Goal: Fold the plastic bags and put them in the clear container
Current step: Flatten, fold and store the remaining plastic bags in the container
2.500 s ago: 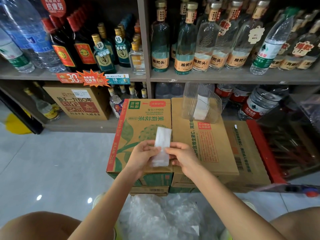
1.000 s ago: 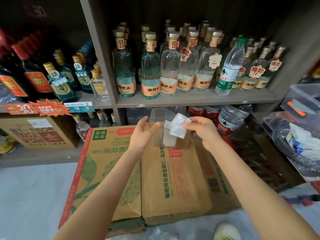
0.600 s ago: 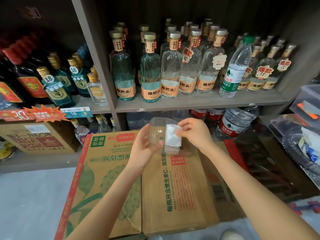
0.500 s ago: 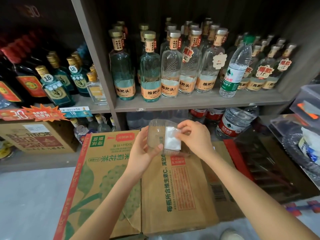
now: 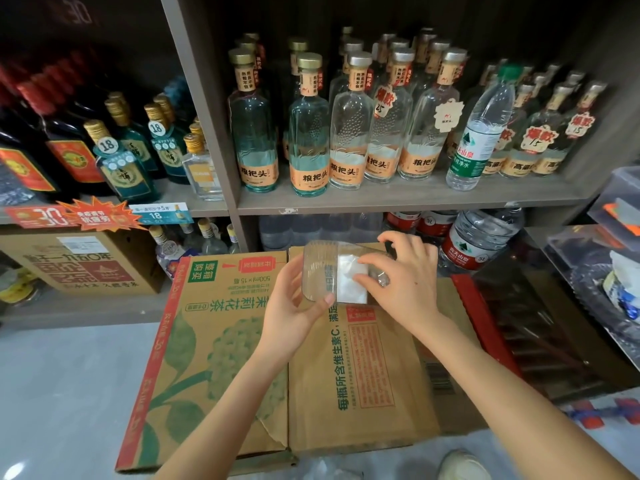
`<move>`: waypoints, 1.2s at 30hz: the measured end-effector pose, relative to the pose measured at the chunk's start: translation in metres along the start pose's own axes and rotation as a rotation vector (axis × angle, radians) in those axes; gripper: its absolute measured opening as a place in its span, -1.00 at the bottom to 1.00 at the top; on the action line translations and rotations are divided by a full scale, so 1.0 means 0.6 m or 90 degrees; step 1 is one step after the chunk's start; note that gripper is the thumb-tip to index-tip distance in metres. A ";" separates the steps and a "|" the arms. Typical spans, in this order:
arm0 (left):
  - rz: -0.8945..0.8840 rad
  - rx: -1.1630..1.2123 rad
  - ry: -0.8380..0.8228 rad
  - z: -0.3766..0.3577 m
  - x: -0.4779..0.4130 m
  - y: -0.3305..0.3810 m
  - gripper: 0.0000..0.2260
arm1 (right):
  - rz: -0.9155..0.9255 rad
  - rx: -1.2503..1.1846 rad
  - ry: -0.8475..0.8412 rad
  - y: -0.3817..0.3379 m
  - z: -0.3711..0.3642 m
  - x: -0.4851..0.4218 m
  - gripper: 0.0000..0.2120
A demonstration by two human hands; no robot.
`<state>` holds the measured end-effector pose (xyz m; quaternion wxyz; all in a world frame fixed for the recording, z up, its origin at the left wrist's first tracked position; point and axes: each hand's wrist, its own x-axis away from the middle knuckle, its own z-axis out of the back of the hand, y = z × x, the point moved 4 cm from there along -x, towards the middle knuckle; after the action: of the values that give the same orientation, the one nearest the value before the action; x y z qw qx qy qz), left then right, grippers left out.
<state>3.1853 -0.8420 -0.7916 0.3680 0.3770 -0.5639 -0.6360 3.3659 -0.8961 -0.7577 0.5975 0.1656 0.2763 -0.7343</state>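
Observation:
The clear container (image 5: 317,271), a ribbed see-through plastic tub, is tilted above the far end of the cardboard boxes (image 5: 363,375). My left hand (image 5: 291,313) grips it from the left, thumb along its lower rim. A white folded plastic bag (image 5: 351,280) sits inside the container. My right hand (image 5: 401,282) reaches in from the right, with its fingertips pressing on the folded bag. Whether other folded bags lie beneath it, I cannot tell.
Two cardboard drink boxes lie side by side under my hands. Shelves (image 5: 398,199) behind hold glass liquor bottles (image 5: 308,133) and water bottles (image 5: 481,133). A red crate (image 5: 519,334) stands to the right, clear bins (image 5: 616,209) beyond it. Grey floor (image 5: 69,393) lies left.
I carried the folded bag from near my body to the container. My left hand took hold of the container and tilted it; my right hand pushed the bag inside.

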 end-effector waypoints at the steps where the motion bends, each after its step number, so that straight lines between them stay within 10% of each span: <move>1: -0.004 -0.002 -0.001 0.001 0.002 0.000 -0.42 | -0.009 -0.003 -0.030 0.002 -0.002 0.003 -0.75; 13: -0.021 -0.026 -0.031 0.002 0.012 -0.004 -0.41 | -0.039 0.120 -0.315 -0.017 -0.026 -0.012 -0.46; 36: 0.068 -0.107 -0.006 -0.016 -0.059 0.002 -0.35 | -0.272 -0.179 -0.180 0.039 0.044 0.042 -0.69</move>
<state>3.2097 -0.8149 -0.7888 0.4288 0.3114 -0.5296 -0.6624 3.3851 -0.9350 -0.7562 0.4787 -0.0847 0.3180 -0.8140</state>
